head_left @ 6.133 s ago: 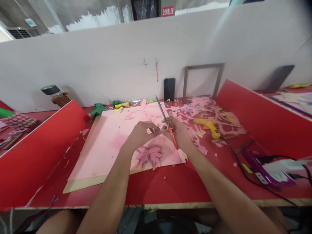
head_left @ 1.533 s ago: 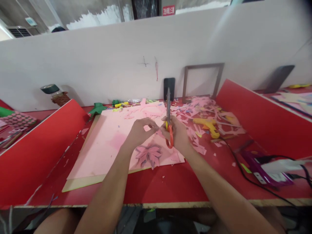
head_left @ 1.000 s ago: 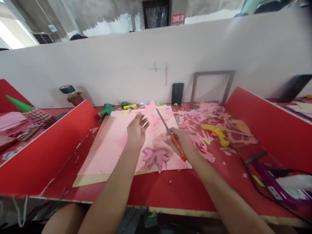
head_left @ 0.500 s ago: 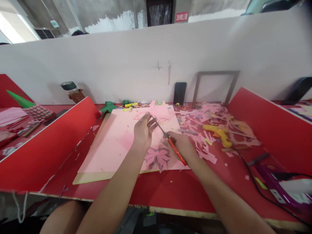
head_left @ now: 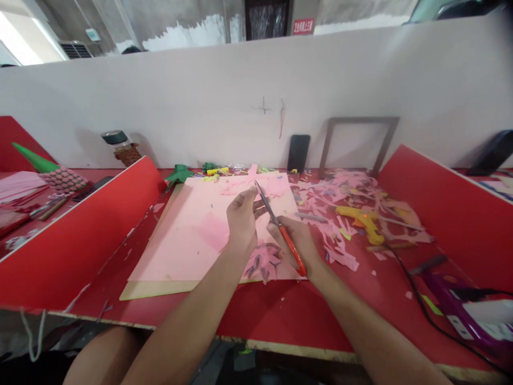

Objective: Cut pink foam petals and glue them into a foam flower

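A red worktop (head_left: 280, 315) with a rough, pale front edge runs up to a long white board (head_left: 192, 107); above that show a grey wall (head_left: 172, 13) patched with white, a dark doorway (head_left: 266, 21) and a small red sign (head_left: 303, 26). Red dividers close the place on both sides, the left divider (head_left: 80, 235) slanting away towards the board and the right divider (head_left: 452, 208) mirroring it. A large pink sheet (head_left: 172, 235) lies over a yellowish sheet (head_left: 156, 290) in the middle, with pink paper scraps (head_left: 344, 187) heaped to its right, a yellow glue gun (head_left: 363, 219) among them and a purple box (head_left: 460, 310) with a white block on it nearer the front corner. A dark phone (head_left: 299, 153) and a grey frame (head_left: 363, 120) stand against the board. Of containers, a lidded jar (head_left: 120, 147) in a brown woven sleeve sits tilted behind the left divider; its contents cannot be made out. The right hand (head_left: 298, 235) grips the orange-handled scissors (head_left: 289, 245) over the pink sheet, blades angled up and away to the left. The left hand (head_left: 243, 214) is half curled beside the blade tips; whether its fingers pinch anything cannot be told. A pointed pink paper shape (head_left: 262, 262) lies just below, partly hidden by the left wrist.
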The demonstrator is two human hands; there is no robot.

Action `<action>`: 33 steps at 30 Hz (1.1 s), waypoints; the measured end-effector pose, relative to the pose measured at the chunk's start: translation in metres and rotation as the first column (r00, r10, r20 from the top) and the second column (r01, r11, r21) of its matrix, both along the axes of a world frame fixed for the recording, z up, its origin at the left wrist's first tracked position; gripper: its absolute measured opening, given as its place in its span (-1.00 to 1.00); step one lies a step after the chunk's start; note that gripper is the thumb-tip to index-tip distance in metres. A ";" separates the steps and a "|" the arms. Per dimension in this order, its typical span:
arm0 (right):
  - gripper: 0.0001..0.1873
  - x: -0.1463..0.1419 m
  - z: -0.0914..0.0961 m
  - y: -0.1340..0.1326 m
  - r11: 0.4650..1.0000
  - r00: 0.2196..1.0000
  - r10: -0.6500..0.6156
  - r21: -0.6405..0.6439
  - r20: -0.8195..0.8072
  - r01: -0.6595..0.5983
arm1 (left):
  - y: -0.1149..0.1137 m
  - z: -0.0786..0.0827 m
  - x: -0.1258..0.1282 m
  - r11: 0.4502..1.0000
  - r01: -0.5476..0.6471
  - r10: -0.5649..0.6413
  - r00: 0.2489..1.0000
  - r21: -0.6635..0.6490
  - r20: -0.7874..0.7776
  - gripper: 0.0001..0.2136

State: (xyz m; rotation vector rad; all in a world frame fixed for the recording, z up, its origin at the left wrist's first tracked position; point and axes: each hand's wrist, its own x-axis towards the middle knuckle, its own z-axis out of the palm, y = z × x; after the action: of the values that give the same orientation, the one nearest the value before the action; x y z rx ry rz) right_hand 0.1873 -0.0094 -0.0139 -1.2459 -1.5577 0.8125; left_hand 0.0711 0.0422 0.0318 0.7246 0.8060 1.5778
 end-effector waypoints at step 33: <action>-0.66 -0.005 -0.001 -0.003 0.999 1.000 -0.023 0.026 -0.002 0.023 | -0.003 -0.002 0.002 0.999 -0.047 0.047 0.999 0.024 -0.007 -0.72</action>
State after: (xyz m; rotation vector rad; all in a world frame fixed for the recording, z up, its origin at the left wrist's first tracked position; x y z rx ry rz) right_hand 0.1827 -0.0122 -0.0150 -1.2419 -1.5453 0.7755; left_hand 0.0734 0.0389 0.0302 0.7343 0.8164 1.6304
